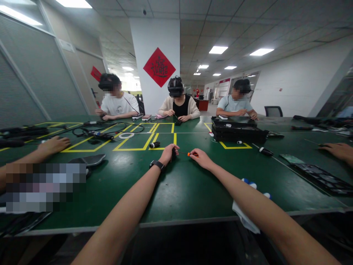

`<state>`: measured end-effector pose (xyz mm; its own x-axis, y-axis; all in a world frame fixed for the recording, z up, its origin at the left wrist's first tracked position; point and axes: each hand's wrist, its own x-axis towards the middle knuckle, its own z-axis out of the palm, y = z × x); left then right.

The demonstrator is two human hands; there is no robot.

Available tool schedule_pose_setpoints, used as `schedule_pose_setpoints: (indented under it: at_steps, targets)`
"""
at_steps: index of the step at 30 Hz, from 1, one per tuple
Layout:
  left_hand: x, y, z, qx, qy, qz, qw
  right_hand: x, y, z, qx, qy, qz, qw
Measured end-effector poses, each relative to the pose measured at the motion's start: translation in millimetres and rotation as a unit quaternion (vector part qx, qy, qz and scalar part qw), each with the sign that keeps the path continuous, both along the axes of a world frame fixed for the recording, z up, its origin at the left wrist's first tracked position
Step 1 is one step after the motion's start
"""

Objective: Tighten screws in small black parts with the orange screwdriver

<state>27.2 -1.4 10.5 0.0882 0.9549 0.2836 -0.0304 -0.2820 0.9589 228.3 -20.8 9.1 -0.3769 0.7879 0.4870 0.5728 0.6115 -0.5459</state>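
Observation:
My left hand (166,155), with a dark watch on the wrist, is closed around a small black part (173,154) over the green table. Most of that part is covered by the fingers, so its kind is unclear. Between the fingers of my right hand (203,159) is a screwdriver (189,154) with an orange and black handle. Its thin shaft points left, towards the black part; whether the tip touches it I cannot tell. Just beyond my left hand lies a short black cylinder (154,145).
White gloves (245,217) with blue-and-white tips hang over the front edge beside my right forearm. Black housings (237,130) stand at the far right, a circuit board (311,171) nearer. Cables (102,134) lie left. Co-workers' hands (53,145) rest on both sides; three people sit opposite.

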Motion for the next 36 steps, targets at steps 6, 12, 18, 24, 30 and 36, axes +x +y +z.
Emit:
schedule_pose_setpoints:
  at_steps: [6,12,18,24,30,36]
  targets:
    - [-0.5,0.3,0.1,-0.002,-0.002,-0.008,1.0,-1.1,-1.4,0.3,-0.011,0.017,-0.005,1.0]
    - [-1.6,1.9,-1.3,-0.001,-0.004,-0.008,1.0,0.0,-0.5,-0.4,0.012,-0.017,-0.006,1.0]
    - [-2.5,3.6,-2.9,0.012,0.002,-0.013,1.0,-1.7,1.1,-2.6,0.006,-0.023,-0.005,1.0]
    - [-2.0,2.7,-2.1,0.003,-0.001,-0.015,1.0,-0.4,1.6,-1.2,0.03,-0.054,-0.011,0.998]
    - [-4.2,6.0,-4.7,-0.005,-0.016,-0.021,1.0,1.8,-0.1,0.1,0.023,-0.053,-0.006,0.998]
    - [-4.1,8.8,-6.9,-0.01,-0.029,-0.024,0.999,2.3,0.7,-0.5,0.026,-0.041,-0.008,0.999]
